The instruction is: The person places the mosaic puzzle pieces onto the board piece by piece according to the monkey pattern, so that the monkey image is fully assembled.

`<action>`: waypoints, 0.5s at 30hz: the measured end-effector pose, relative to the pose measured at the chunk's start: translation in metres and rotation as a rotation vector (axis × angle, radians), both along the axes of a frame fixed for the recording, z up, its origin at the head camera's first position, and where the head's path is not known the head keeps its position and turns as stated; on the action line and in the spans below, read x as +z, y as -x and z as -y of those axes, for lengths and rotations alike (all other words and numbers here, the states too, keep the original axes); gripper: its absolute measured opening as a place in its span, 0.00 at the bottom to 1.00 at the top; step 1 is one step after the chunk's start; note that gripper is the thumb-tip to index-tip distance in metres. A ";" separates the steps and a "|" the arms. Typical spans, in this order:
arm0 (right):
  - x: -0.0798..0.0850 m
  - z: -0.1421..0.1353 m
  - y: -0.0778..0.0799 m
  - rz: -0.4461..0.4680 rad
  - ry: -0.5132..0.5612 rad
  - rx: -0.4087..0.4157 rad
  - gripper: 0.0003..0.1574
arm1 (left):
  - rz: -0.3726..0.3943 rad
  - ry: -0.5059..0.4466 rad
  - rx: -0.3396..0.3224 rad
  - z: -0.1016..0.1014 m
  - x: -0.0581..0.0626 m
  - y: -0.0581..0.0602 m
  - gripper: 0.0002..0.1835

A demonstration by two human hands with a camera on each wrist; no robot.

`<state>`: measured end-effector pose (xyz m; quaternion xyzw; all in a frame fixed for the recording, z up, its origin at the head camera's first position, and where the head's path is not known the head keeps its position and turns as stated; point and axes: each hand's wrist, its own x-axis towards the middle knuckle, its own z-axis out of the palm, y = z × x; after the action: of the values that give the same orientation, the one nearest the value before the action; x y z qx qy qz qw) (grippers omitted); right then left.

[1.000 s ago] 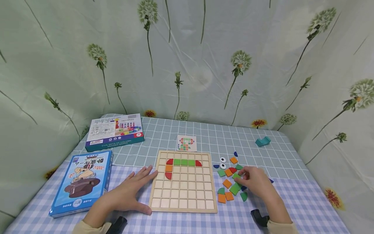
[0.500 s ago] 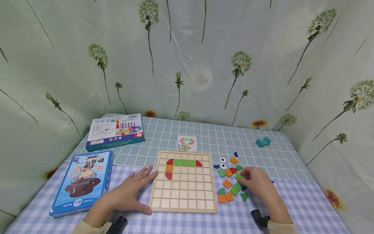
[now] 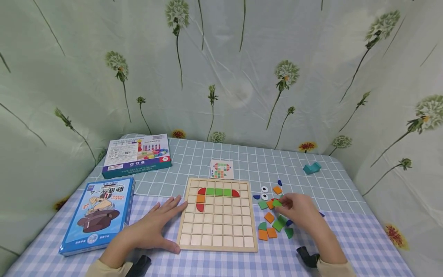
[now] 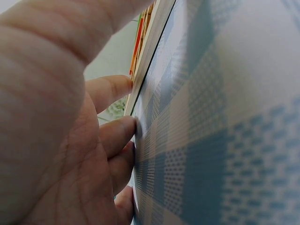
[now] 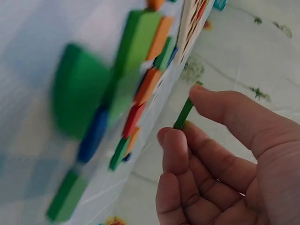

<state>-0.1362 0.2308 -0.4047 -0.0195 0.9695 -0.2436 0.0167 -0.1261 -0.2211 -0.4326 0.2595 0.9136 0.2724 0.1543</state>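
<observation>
My right hand pinches a light green square tile between thumb and fingers, above the loose pieces. In the right wrist view the tile shows edge-on, clear of the table. My left hand lies spread on the cloth, fingertips and thumb at the left edge of the wooden grid board. In the left wrist view its fingers meet the board's side. Red quarter-round pieces, green squares and an orange square sit in the board's upper cells.
Orange squares, green pieces, blue pieces and white eye discs lie right of the board. A pattern card stands behind it. Two boxes, one blue and one printed, lie left; a teal block lies back right.
My right hand has lifted the light green tile from the pile and shifted slightly left and away from me with it. The left hand stays in place at the board.
</observation>
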 end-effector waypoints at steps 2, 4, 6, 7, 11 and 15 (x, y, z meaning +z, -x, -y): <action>0.004 0.007 0.001 -0.016 0.029 0.048 0.16 | 0.002 0.000 0.002 0.000 0.000 0.000 0.68; 0.007 0.016 0.003 -0.020 0.056 0.091 0.15 | 0.004 -0.001 0.003 0.000 0.000 0.000 0.68; 0.010 0.025 0.006 -0.010 0.067 0.127 0.13 | 0.005 -0.003 0.003 0.000 0.000 0.000 0.68; 0.011 0.031 0.008 -0.007 0.068 0.143 0.13 | 0.005 -0.004 0.003 0.000 0.000 0.000 0.68; 0.013 0.054 0.014 0.013 0.054 0.192 0.10 | 0.006 -0.003 0.005 0.000 0.000 0.001 0.68; 0.013 0.079 0.019 0.002 0.043 0.276 0.10 | 0.018 -0.002 0.009 0.000 0.001 0.001 0.68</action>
<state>-0.1556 0.1518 -0.3918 -0.1529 0.9522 -0.2596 0.0505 -0.1273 -0.2209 -0.4321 0.2531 0.9131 0.2762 0.1609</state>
